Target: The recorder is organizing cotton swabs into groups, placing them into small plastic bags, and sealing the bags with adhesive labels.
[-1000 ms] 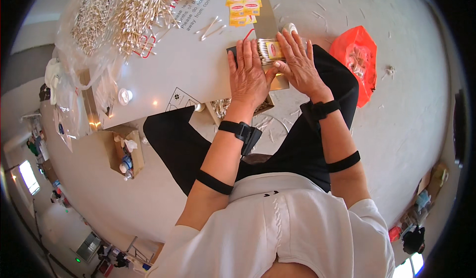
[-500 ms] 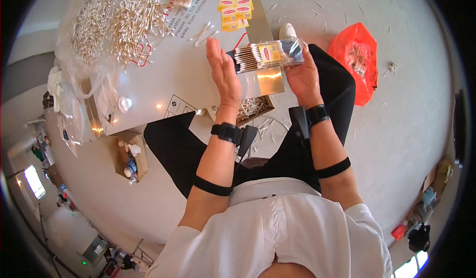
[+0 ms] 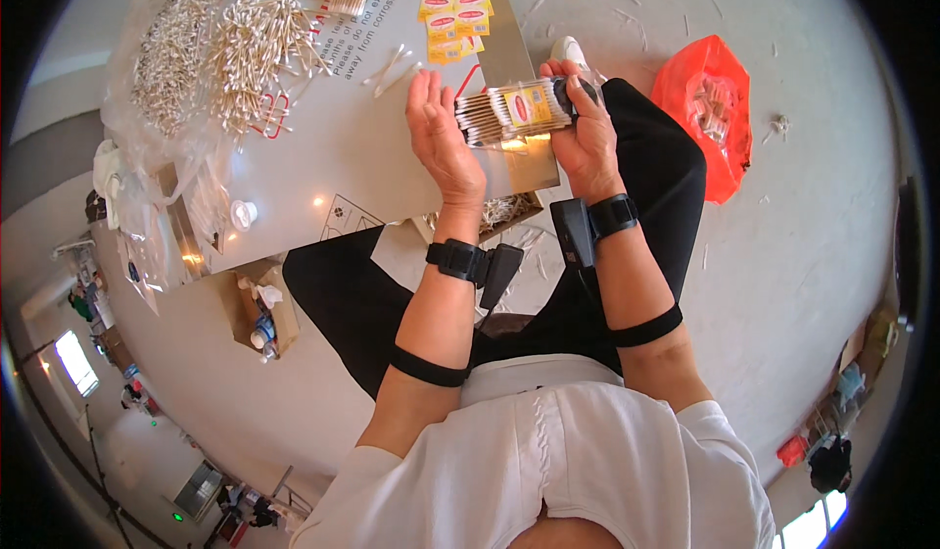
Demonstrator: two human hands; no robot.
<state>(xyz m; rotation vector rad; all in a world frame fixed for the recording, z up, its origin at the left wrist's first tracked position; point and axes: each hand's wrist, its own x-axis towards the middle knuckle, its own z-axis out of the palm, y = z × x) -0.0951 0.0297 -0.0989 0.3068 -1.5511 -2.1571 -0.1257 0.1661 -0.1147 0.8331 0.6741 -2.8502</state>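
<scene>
A clear pack of cotton swabs (image 3: 480, 118) with a yellow, red and white card lies sideways between my hands, above the table's right edge. My left hand (image 3: 444, 143) holds its left end against the palm, fingers stretched upward and the thumb hidden. Around the right end, my right hand (image 3: 587, 143) is closed, its fingers behind and thumb in front. Something dark shows at that end; I cannot tell what it is. A few loose swabs (image 3: 389, 65) lie on the table just beyond my left hand.
The metal-topped table (image 3: 304, 172) carries a heap of swabs (image 3: 257, 54), a plastic bag of swabs (image 3: 171, 64), yellow cards (image 3: 456, 22) and a small white cap (image 3: 243, 215). A box of swabs (image 3: 509, 218) sits below its edge. On the floor is a red bag (image 3: 676, 89).
My right hand has shifted slightly left and closed further over the pack's right end, where clear film stuck out before. The pack has become slightly tilted, its right end higher.
</scene>
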